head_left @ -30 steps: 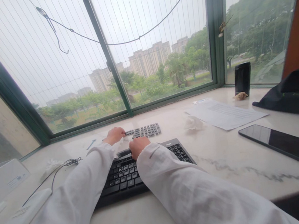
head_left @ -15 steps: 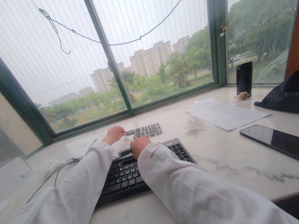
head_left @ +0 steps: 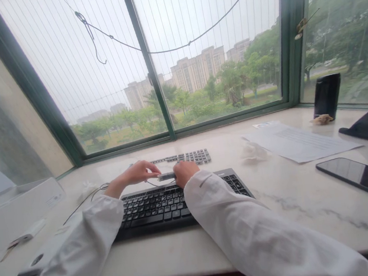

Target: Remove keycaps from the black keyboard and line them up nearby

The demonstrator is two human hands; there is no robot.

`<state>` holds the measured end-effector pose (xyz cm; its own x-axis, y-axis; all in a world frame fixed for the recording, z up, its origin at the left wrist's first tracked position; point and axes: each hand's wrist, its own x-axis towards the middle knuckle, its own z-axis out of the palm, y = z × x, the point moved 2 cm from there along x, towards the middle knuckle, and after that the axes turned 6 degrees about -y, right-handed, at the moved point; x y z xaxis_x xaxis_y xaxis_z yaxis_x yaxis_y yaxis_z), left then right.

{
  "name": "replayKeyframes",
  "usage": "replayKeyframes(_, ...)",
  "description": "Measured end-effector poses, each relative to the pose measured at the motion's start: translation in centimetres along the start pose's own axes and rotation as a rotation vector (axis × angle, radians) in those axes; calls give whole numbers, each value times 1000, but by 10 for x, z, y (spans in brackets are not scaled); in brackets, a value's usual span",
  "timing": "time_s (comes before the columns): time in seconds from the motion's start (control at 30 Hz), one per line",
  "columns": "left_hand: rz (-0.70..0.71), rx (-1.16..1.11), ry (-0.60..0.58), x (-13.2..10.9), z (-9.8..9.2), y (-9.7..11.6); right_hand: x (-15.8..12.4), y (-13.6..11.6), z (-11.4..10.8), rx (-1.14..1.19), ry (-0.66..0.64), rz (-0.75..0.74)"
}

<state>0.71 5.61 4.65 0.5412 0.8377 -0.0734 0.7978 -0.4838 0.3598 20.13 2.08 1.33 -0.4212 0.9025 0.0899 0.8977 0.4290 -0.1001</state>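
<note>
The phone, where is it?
In the head view, the phone lies at the right edge on the counter, below the paper and right of the keyboard.

From the head, we are looking forward and down, viewing the keyboard (head_left: pixel 155 205) and surface (head_left: pixel 160 261) close below and facing the window (head_left: pixel 207 11) beyond.

Right grip (head_left: pixel 186 172) holds grey object (head_left: pixel 166 176).
</note>
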Motion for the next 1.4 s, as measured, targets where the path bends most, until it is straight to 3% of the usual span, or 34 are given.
replayKeyframes(0.13, 96, -48, -137, -15, 13, 13, 0, 3, -3, -10, 114, 72)
replayKeyframes(0.3, 229, -28, -73, -24, 13, 24, 3, 4, -1, 73, 239, 114)
replayKeyframes(0.57, 268, -87, -135, -30, 19, 16, 11, -12, 5, 781, 339, 38)
replayKeyframes(0.67, 227, -8, -135, -31, 15, 10, 11, -15, 5, 913, 381, 62)
replayKeyframes(0.9, 117, 112, -299, -46, 21, 15, 5, -10, -6, 881, 481, 154)
replayKeyframes(1.17, 122, 198, -332, -55, 42, 38, 3, 21, -24, 920, 613, 280)
replayKeyframes(1.4, 193, 205, -338, -59, 41, 48, 4, 23, -25, 858, 614, 271)
